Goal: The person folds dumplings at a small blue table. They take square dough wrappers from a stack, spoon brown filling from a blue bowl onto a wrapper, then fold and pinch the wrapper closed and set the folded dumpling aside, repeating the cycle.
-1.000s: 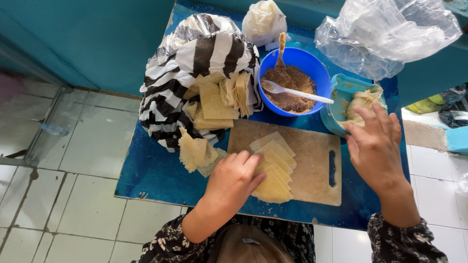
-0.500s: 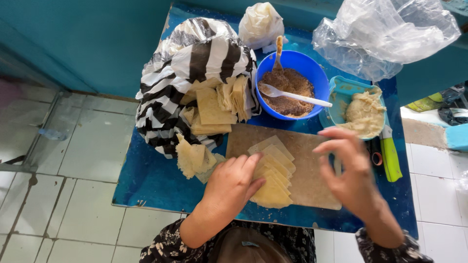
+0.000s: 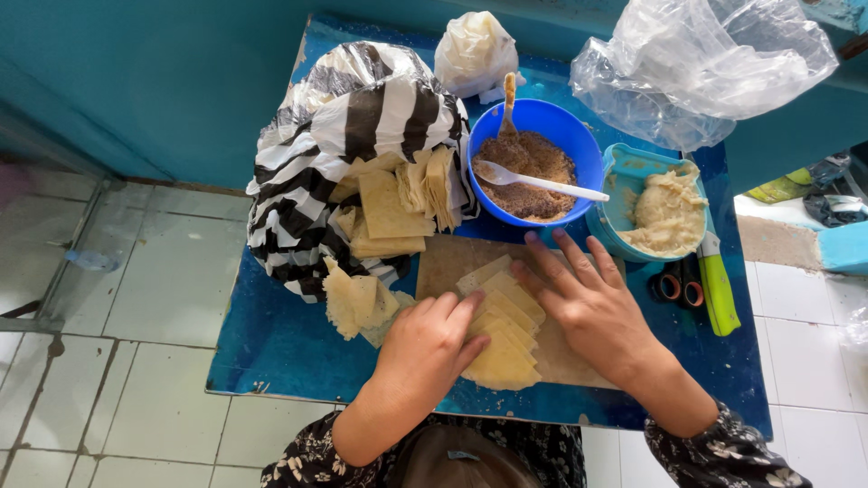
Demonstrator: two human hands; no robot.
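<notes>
A fanned row of pale yellow square dough sheets [image 3: 503, 336] lies on a wooden cutting board [image 3: 579, 357]. My left hand [image 3: 427, 348] rests on the left edge of the row, fingers bent over the sheets. My right hand [image 3: 589, 303] lies flat with spread fingers on the board, touching the right side of the row. Behind the board stands a blue bowl [image 3: 535, 161] of brown filling with a white spoon [image 3: 541, 182] and a wooden spoon in it. A teal tub [image 3: 653, 210] holds beige paste.
A black-and-white striped bag [image 3: 354, 163] spills more dough sheets at the left. Loose sheets [image 3: 356, 303] lie beside the board. Clear plastic bags [image 3: 705, 65] sit at the back. A green-handled tool [image 3: 718, 287] and scissor handles lie at the right. The blue table [image 3: 280, 343] stands over a tiled floor.
My right hand came down from near the teal tub onto the board and now lies flat against the row of sheets. My left hand stayed on the sheets.
</notes>
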